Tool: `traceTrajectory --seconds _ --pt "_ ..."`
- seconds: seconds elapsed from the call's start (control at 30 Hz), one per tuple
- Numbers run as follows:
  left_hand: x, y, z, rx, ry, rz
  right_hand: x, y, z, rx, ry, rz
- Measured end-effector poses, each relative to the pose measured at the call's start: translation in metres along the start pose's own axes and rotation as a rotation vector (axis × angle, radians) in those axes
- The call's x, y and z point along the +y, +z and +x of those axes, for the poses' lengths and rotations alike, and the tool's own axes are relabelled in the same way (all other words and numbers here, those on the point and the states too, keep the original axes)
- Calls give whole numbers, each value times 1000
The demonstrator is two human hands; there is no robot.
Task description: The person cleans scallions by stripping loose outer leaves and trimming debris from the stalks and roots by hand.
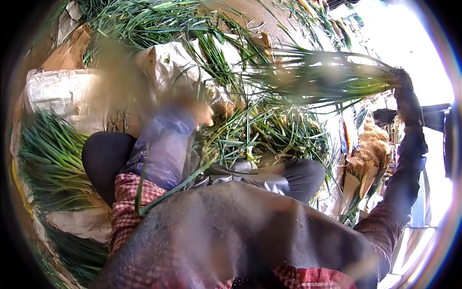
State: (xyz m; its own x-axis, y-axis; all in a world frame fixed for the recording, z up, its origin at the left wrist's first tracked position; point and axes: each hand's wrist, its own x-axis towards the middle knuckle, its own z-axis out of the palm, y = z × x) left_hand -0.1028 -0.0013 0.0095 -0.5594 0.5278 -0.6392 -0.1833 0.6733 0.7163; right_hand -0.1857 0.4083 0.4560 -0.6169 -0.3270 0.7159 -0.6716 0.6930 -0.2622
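Note:
My right hand [403, 83] is raised at the far right, closed around the end of a bunch of green onions [332, 77]. The long green leaves stretch leftward from it across the view. My left hand [203, 113] is in front of my left knee, below a plastic-covered sleeve. A smear on the lens blurs it, so its finger position and anything in it cannot be made out. Nearest to it lies a heap of loose green and yellowed onion leaves [269, 132], in front of my lap.
Green onions [53, 159] lie stacked at the left beside my knee. More leaves [139, 24] spread along the top, partly over white sacking [168, 62]. A dark apron [231, 226] covers my lap. Brown husks or paper [370, 154] stand at the right.

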Motion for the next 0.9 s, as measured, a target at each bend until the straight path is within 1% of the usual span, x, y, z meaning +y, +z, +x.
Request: traceTrajectory --seconds 0.03,0.07,0.1,0.17,0.23,0.27,0.37,0.4,0.43,0.5,0.53,0.57,0.6,0.67,0.7,0.73,0.77,0.8,0.83,0.87,0.9 --pt "-3 3 12 -53 57 -55 2 4 6 -14 30 4" --pt "8 8 8 -69 109 -12 4 6 8 -17 60 10" --pt "25 14 -2 -83 161 35 6 12 10 -29 93 23" --pt "53 25 -23 -122 219 0 12 33 11 -68 166 54" --pt "55 41 -13 -217 281 -225 18 51 14 -98 217 74" --pt "64 40 -25 -244 293 -274 20 60 16 -111 232 72" --pt "69 34 -37 -318 414 -586 24 81 26 -140 245 40" --pt "65 35 -33 -290 485 -713 25 86 30 -150 239 14" --pt "69 27 -44 -266 497 -753 26 90 34 -155 231 -17" --pt "70 14 -56 -260 596 -880 21 99 36 -176 191 -117" --pt "68 12 -60 -217 646 -947 17 105 33 -194 162 -178" --pt "67 7 -63 -210 679 -976 8 113 28 -217 119 -262" --pt "66 6 -63 -196 703 -1073 0 122 20 -250 65 -354" --pt "62 5 -60 -182 722 -1260 -33 152 -14 -372 -79 -533" --pt "67 4 -71 -165 683 -1333 -54 171 -39 -451 -152 -582" --pt "66 6 -68 -174 690 -1387 -76 188 -65 -538 -209 -604" --pt "63 8 -63 -182 698 -1439 -95 211 -98 -563 -128 -320" --pt "59 12 -58 -180 685 -1497 -115 235 -135 -587 33 97" --pt "59 15 -61 -177 669 -1555 -133 256 -166 -597 156 391" --pt "62 24 -64 -95 588 -1656 -148 271 -197 -604 218 522" --pt "56 29 -57 -83 696 -1655 -159 278 -216 -614 150 467"
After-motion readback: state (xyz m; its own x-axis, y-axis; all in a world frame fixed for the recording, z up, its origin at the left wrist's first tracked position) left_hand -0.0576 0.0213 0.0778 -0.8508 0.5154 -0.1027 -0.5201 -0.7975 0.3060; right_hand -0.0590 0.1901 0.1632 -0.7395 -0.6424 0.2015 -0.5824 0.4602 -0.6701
